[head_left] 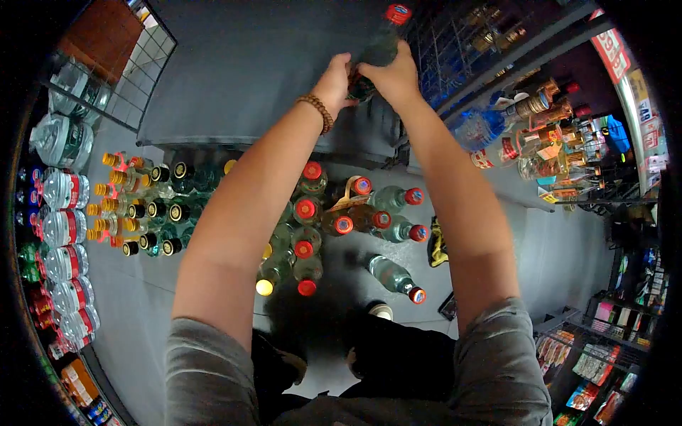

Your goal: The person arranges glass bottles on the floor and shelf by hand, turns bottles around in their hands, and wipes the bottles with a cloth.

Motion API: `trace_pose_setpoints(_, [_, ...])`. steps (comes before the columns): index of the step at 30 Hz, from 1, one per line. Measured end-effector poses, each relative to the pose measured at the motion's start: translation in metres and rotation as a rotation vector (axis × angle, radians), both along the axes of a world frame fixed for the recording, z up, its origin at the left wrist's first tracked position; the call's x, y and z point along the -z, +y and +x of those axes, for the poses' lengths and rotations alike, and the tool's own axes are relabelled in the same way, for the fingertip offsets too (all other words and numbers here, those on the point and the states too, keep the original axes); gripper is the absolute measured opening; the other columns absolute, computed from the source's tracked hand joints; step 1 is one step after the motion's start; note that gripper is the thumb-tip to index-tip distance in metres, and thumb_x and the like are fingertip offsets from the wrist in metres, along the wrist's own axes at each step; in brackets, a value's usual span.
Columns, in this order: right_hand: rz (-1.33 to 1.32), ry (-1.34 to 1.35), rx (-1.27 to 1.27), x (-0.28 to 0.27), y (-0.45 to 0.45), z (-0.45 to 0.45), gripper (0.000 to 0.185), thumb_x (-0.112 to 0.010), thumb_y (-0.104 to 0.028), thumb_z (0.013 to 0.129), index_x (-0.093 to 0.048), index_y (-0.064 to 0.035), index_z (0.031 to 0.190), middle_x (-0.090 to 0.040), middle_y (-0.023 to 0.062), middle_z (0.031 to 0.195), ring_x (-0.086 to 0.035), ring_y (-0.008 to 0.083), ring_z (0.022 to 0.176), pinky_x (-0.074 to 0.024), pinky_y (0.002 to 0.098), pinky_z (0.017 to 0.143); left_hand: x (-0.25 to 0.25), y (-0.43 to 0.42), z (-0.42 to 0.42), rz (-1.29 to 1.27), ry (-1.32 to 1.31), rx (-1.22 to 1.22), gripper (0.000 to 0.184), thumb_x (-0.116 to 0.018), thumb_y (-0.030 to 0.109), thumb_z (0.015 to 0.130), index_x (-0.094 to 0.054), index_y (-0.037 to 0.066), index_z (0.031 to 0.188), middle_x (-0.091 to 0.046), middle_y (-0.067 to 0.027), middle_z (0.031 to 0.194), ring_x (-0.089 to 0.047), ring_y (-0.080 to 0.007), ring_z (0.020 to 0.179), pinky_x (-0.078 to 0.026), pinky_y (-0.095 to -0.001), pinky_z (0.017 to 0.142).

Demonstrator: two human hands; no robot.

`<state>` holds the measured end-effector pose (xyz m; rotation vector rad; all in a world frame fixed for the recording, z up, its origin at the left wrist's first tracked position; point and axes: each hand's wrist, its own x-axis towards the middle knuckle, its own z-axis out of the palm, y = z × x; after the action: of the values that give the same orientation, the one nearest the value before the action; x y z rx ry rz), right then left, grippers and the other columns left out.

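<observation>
Both of my hands are closed round a dark clear glass bottle (379, 48) with a red cap, raised in front of the grey surface. My left hand (333, 84), with a beaded bracelet at its wrist, grips the lower part from the left. My right hand (395, 77) wraps the bottle from the right, its thumb across the front. The bottle tilts, with its cap pointing up and right; its base is partly hidden by my hands.
Below stand red-capped bottles (307, 208), green bottles with black caps (180, 212) and yellow-capped bottles (110, 189). One separate bottle (392, 275) is near my feet. Water packs (66, 228) line the left; a shelf of liquor bottles (543, 153) is at right.
</observation>
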<state>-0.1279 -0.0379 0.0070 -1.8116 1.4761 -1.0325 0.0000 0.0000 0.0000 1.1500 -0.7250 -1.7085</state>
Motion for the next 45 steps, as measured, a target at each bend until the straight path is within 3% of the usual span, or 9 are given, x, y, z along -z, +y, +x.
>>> trace_pose_setpoints(3, [-0.157,-0.085,0.081,0.020,0.003,0.006,0.077,-0.078,-0.023,0.059,-0.045,0.0047,0.123,-0.055,0.0237,0.117,-0.052,0.0363,0.110,-0.0424,0.0385,0.094,-0.009,0.005,0.002,-0.026,-0.005,-0.010,0.060,-0.031,0.052,0.088,-0.046,0.010,0.129,-0.056,-0.0037,0.102,-0.051,-0.0192,0.091,-0.039,-0.0361,0.086])
trace_pose_setpoints(9, [-0.159,-0.285,0.265,0.056,-0.002,0.011,0.066,-0.079,-0.024,0.060,-0.052,0.0063,0.112,-0.058,0.0255,0.108,-0.056,0.0356,0.103,-0.0444,0.0387,0.088,-0.003,-0.008,-0.005,0.000,-0.098,0.024,0.065,-0.031,0.052,0.088,-0.036,0.010,0.137,-0.051,-0.0051,0.120,-0.045,-0.0173,0.090,-0.035,-0.0303,0.084])
trace_pose_setpoints(11, [-0.021,-0.297,0.367,0.060,-0.001,0.013,0.065,-0.078,-0.012,0.066,-0.045,0.0040,0.120,-0.062,0.0128,0.102,-0.059,0.0190,0.092,-0.0460,0.0275,0.079,-0.001,-0.012,-0.009,-0.007,-0.096,0.010,0.068,-0.032,0.052,0.088,-0.030,0.009,0.141,-0.047,-0.0075,0.126,-0.045,-0.0187,0.100,-0.033,-0.0316,0.091])
trace_pose_setpoints(12, [-0.021,-0.297,0.367,0.065,-0.006,0.015,0.065,-0.078,-0.012,0.066,-0.045,0.0040,0.120,-0.062,0.0128,0.102,-0.059,0.0190,0.092,-0.0460,0.0275,0.079,0.000,-0.013,-0.010,-0.007,-0.097,0.010,0.068,-0.032,0.052,0.088,-0.030,0.009,0.141,-0.047,-0.0075,0.126,-0.045,-0.0187,0.100,-0.033,-0.0316,0.091])
trace_pose_setpoints(15, [-0.110,-0.283,0.513,0.070,-0.017,0.022,0.065,-0.077,-0.011,0.067,-0.044,0.0041,0.120,-0.061,0.0150,0.102,-0.059,0.0196,0.093,-0.0462,0.0286,0.078,0.010,-0.026,-0.016,-0.113,0.046,0.052,0.068,-0.033,0.051,0.089,-0.030,0.007,0.141,-0.047,-0.0102,0.128,-0.045,-0.0211,0.110,-0.031,-0.0335,0.097])
trace_pose_setpoints(17, [-0.088,-0.367,0.655,0.063,-0.015,0.030,0.060,-0.077,-0.017,0.066,-0.048,0.0039,0.115,-0.059,0.0238,0.106,-0.057,0.0357,0.100,-0.0443,0.0388,0.088,0.031,-0.046,-0.020,-0.170,0.069,-0.034,0.065,-0.033,0.047,0.090,-0.031,0.004,0.140,-0.045,-0.0113,0.132,-0.041,-0.0224,0.120,-0.028,-0.0354,0.102])
trace_pose_setpoints(30, [0.043,-0.595,0.666,0.060,-0.055,0.035,0.064,-0.074,-0.007,0.069,-0.045,0.0018,0.126,-0.041,0.0248,0.124,-0.049,0.0371,0.112,-0.0421,0.0408,0.094,-0.005,-0.055,-0.033,-0.186,0.083,-0.058,0.059,-0.033,0.041,0.091,-0.038,0.000,0.134,-0.036,-0.0090,0.143,-0.032,-0.0204,0.131,-0.020,-0.0322,0.109])
trace_pose_setpoints(38, [-0.006,-0.864,0.572,0.080,-0.073,0.034,0.056,-0.049,-0.012,0.083,-0.036,0.0003,0.136,-0.039,0.0227,0.129,-0.044,0.0365,0.118,-0.0397,0.0397,0.098,0.006,-0.069,-0.043,-0.250,0.111,-0.037,0.060,-0.035,0.039,0.089,-0.039,0.000,0.134,-0.037,-0.0120,0.141,-0.035,-0.0218,0.128,-0.020,-0.0334,0.109])
trace_pose_setpoints(45, [0.049,-1.045,0.558,0.051,-0.059,0.033,0.055,-0.045,-0.007,0.081,-0.037,0.0014,0.135,-0.037,0.0220,0.134,-0.045,0.0326,0.118,-0.0379,0.0370,0.099,0.023,-0.092,-0.046,-0.187,0.163,-0.068,0.058,-0.037,0.036,0.087,-0.042,0.001,0.132,-0.041,-0.0128,0.138,-0.037,-0.0224,0.126,-0.022,-0.0338,0.108])
